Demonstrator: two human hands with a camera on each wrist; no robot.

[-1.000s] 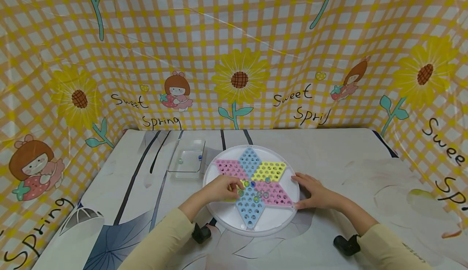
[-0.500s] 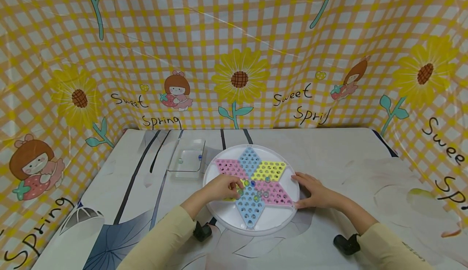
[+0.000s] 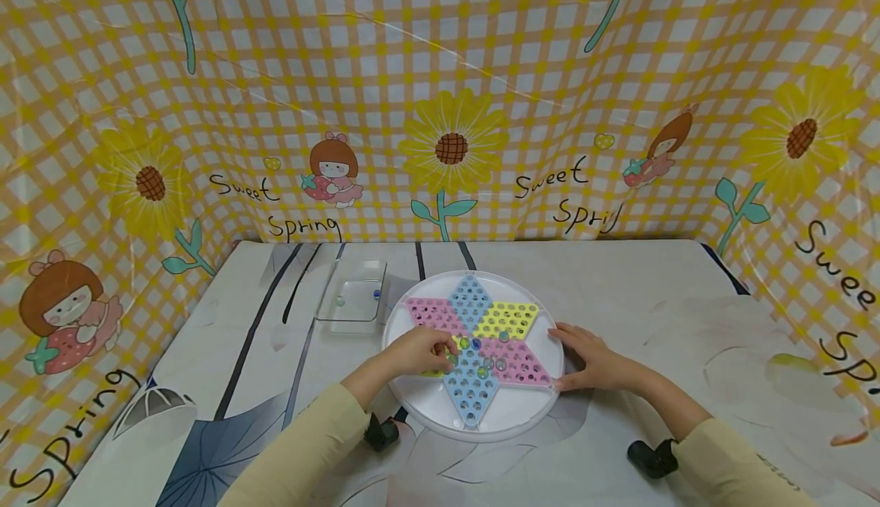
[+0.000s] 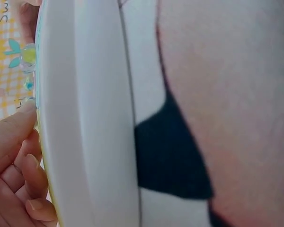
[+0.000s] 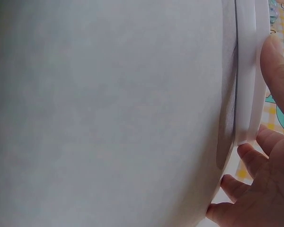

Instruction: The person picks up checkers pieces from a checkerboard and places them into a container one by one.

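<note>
A round white board (image 3: 419, 404) with a star of pink, blue and yellow perforated fields lies at the lower centre of the head view, on the table (image 3: 619, 278). The left hand (image 3: 415, 353) rests on the board's left part, fingers curled, fingertips pinching a marble (image 3: 451, 357) near the star's centre. More marbles (image 3: 492, 363) sit in holes just right of it. The right hand (image 3: 591, 360) lies against the board's right rim, fingers relaxed and spread, gripping nothing. A clear tray (image 3: 351, 314) stands just left of the board, above the left hand, with two marbles inside.
</note>
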